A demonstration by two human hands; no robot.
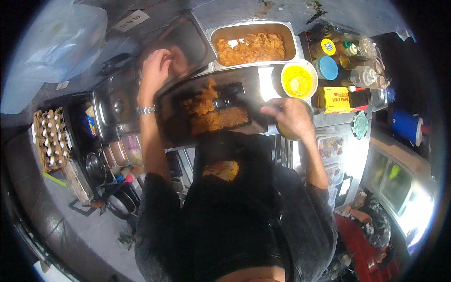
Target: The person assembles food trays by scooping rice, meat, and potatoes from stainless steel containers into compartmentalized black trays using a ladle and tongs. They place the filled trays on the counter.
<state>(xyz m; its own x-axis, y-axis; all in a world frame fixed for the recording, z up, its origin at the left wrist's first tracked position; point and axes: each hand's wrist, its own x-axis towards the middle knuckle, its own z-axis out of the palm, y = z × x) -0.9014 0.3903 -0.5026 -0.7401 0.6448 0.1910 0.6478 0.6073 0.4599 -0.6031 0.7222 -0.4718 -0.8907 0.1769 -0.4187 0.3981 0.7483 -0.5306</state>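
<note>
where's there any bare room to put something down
Mainly the steel counter between the yellow box and the clear containers, left of the green item. The dark griddle also looks bare just below the food pan. The far right corner is crowded with bottles and jars.

The food (221,119) at centre was orange-brown, the griddle (171,123) black; toward upper right, the bowl (283,80) was white, its mixture (296,74) speckled yellow, a round lid (326,67) blue, and the box (334,98) yellow and red.

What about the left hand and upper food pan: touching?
Apart: the head view shows the left hand left of the food pan, with a gap between.
</note>
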